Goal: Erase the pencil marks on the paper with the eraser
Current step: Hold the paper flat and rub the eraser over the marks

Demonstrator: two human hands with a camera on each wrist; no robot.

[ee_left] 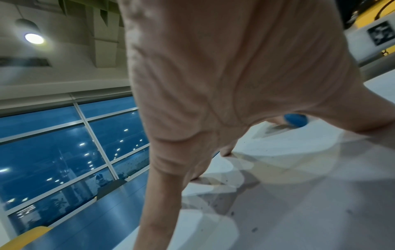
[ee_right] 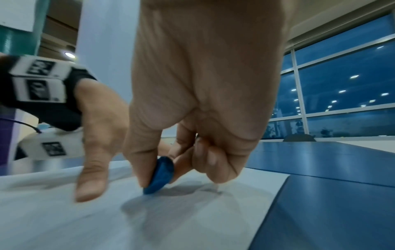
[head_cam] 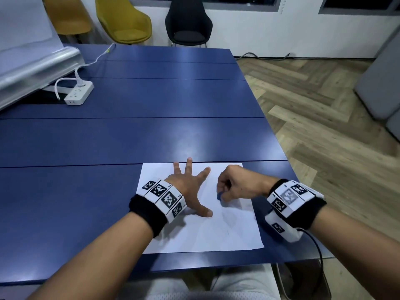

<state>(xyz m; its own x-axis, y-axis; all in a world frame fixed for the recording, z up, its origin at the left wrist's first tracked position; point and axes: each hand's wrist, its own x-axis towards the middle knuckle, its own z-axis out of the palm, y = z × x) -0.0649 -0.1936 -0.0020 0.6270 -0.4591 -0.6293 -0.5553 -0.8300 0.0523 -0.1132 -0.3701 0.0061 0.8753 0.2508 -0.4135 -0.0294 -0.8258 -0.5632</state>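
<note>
A white sheet of paper [head_cam: 216, 232] lies on the blue table [head_cam: 129, 137] near its front edge, with faint grey pencil marks [head_cam: 229, 215] in its right half. My left hand [head_cam: 190, 187] lies flat on the paper's left part with its fingers spread, pressing it down. My right hand [head_cam: 233, 187] pinches a small blue eraser [head_cam: 219, 195] between thumb and fingers, and its lower tip touches the paper. The right wrist view shows the blue eraser [ee_right: 160, 174] on the sheet [ee_right: 192, 219], beside my left thumb [ee_right: 94, 169]. In the left wrist view the eraser [ee_left: 296, 120] shows beyond my left palm [ee_left: 224, 76].
A white power strip [head_cam: 79, 93] with a cable sits at the table's far left, beside a sloped white board [head_cam: 32, 61]. Yellow chairs [head_cam: 127, 20] and a black chair [head_cam: 188, 22] stand behind the table. The table's right edge drops to a wooden floor [head_cam: 324, 126].
</note>
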